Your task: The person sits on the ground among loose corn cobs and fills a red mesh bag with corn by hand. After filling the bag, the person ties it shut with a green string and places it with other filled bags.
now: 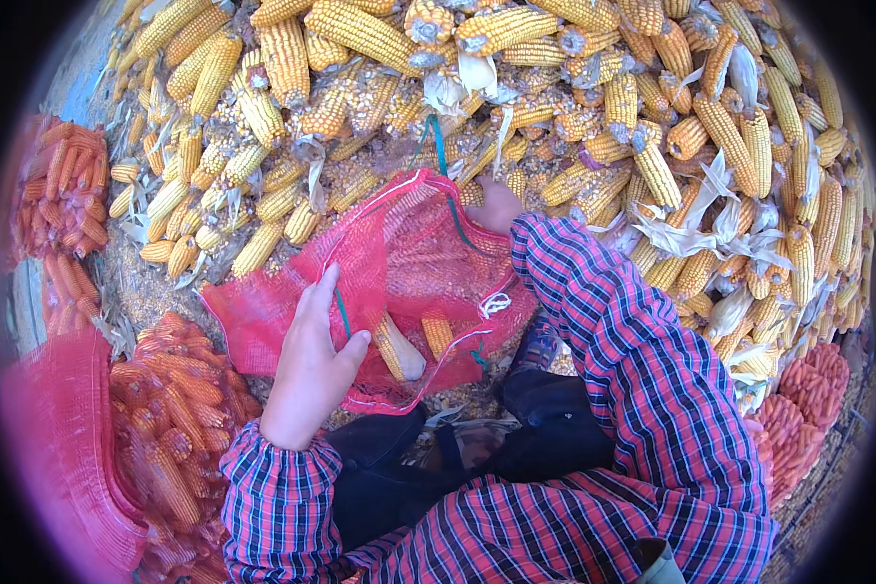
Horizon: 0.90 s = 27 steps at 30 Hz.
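A red mesh sack [428,224] lies with its mouth open in front of my knees. Inside it rest two corn cobs: a yellow cob with a pale husked end [399,350] and a shorter orange cob [437,336]. My left hand [313,362] is at the sack's left rim, fingers stretched out and thumb apart, holding nothing. On the far right side of the sack, my right hand [497,206] reaches down beside loose corn; its fingertips are largely hidden, so its grip cannot be made out. A green drawstring [440,146] runs past the far rim.
A large heap of loose corn cobs [701,146] rises beyond the sack, with dry husks [715,229] among it. Filled mesh sacks stand at my left [170,438], far left [63,185] and right [793,419]. Loose kernels and cobs [259,250] cover the ground between.
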Each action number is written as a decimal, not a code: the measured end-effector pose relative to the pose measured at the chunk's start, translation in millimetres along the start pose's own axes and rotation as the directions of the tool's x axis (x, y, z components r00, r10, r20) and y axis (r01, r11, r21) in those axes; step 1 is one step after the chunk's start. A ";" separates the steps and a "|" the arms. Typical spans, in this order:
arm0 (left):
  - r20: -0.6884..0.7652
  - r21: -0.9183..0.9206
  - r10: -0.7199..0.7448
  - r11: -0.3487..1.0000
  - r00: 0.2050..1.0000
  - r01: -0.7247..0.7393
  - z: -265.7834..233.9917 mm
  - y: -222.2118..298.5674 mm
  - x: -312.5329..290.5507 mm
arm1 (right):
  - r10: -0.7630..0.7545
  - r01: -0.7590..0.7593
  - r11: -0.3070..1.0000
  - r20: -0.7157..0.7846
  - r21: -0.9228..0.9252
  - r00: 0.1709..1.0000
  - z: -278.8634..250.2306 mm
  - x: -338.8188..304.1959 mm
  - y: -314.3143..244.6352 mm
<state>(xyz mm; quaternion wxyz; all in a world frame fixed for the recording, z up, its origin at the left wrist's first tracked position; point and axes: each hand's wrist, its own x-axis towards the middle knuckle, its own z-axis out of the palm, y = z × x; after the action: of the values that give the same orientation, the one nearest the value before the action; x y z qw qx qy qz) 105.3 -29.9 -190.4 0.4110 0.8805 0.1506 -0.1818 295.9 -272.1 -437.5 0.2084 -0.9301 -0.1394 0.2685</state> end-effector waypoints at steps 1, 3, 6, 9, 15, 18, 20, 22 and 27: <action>0.012 0.007 -0.010 1.000 1.000 0.010 -0.7 1.0 -0.3 | 0.082 -0.081 0.996 0.026 -0.029 0.996 8.5 -1.1 -2.3; 0.045 -0.023 -0.019 1.000 0.999 0.020 -2.6 2.3 0.4 | 0.146 -0.143 0.989 0.053 -0.043 0.988 14.4 -2.5 -8.3; 0.083 -0.103 -0.005 0.995 0.997 0.013 -7.6 2.9 3.3 | 0.165 -0.172 0.982 0.082 0.077 0.983 6.2 -6.3 -12.5; 0.114 -0.087 -0.007 0.996 0.994 0.017 -9.8 4.4 4.0 | 0.121 -0.130 0.970 0.055 0.205 0.991 -2.9 -10.8 -6.2; 0.147 -0.040 -0.048 0.998 0.988 0.055 -4.5 9.3 1.2 | 0.154 -0.165 0.984 0.154 0.065 0.976 7.4 -10.5 2.0; 0.112 0.019 0.010 1.000 0.994 -0.012 -4.1 10.1 0.4 | 0.256 -0.280 0.956 0.216 0.085 0.942 14.0 -12.8 -6.2; 0.092 0.021 0.023 0.999 0.996 -0.025 -4.3 9.2 0.6 | 0.296 -0.303 0.953 0.186 0.009 0.937 16.1 -17.3 -11.9; 0.075 0.006 0.044 0.999 0.996 -0.044 -3.5 8.0 1.8 | 0.326 -0.323 0.945 0.215 -0.050 0.920 14.9 -21.8 -13.2; 0.033 0.045 0.095 0.994 0.995 -0.096 2.7 8.0 4.5 | 0.221 -0.261 0.961 0.310 0.094 0.925 -10.7 -27.8 1.8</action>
<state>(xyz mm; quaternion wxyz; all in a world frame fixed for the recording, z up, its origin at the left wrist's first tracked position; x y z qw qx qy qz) 112.2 -36.4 -188.6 0.4007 0.8933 0.0977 -0.1788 279.4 -287.3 -417.8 0.2124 -0.8732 -0.0354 0.4373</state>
